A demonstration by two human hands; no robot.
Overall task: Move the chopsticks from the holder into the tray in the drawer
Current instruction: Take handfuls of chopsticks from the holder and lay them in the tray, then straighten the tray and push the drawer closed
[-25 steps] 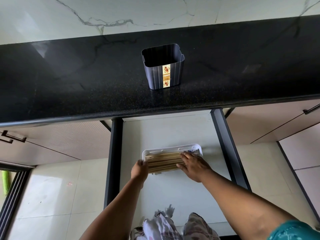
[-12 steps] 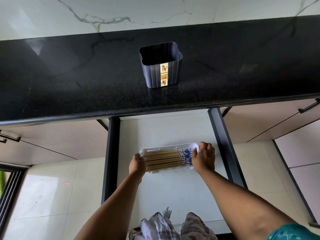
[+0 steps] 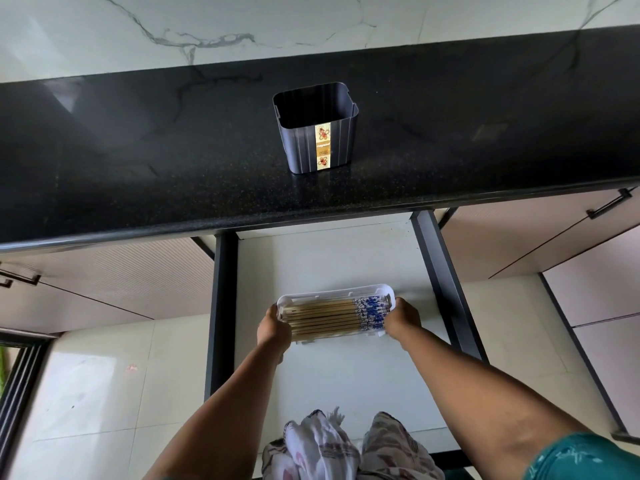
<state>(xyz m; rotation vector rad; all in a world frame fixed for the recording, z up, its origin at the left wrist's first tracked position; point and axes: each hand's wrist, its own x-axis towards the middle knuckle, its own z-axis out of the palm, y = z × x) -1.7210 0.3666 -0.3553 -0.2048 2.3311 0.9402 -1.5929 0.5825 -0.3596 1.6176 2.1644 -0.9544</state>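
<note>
A dark ribbed holder [image 3: 317, 131] with a gold label stands empty on the black countertop [image 3: 138, 161]. Below it the drawer [image 3: 325, 258] is pulled out, with a white floor and dark side rails. A white tray [image 3: 332, 294] lies in the drawer, filled with several wooden chopsticks [image 3: 329, 318] lying side by side, their blue-patterned ends to the right. My left hand [image 3: 273, 332] grips the tray's left end. My right hand [image 3: 403, 320] grips its right end.
Cabinet fronts with dark bar handles [image 3: 607, 204] flank the drawer on both sides. A marble wall [image 3: 242, 26] rises behind the counter. Pale floor tiles [image 3: 97, 393] lie to the left. Patterned clothing [image 3: 339, 448] shows at the bottom.
My right hand slid off the top of the chopsticks to the tray's right end and now grips it. The left hand stays at the left end.
</note>
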